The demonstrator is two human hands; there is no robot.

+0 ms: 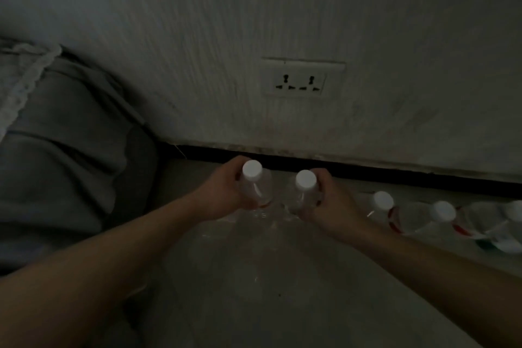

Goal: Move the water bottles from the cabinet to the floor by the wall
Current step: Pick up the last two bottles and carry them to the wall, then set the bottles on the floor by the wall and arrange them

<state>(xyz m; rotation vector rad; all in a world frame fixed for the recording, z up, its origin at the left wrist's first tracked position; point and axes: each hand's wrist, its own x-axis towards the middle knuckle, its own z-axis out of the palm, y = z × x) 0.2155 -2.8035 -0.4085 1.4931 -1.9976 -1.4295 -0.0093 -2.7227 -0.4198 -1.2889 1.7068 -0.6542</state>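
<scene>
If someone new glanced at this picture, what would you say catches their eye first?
Probably the two white-capped water bottles at the centre, one gripped by the left hand and one by the right hand, close to the dark skirting at the foot of the wall. Next, the row of bottles on the floor to the right, and the pale double socket on the wall above.

2 held bottles (255, 186) before the wall (282, 22), 3 more (440, 217) on the floor rightward.

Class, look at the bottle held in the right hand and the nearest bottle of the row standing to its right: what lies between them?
In the head view, only the right hand gripping its bottle, then bare floor before the nearest row bottle.
</scene>
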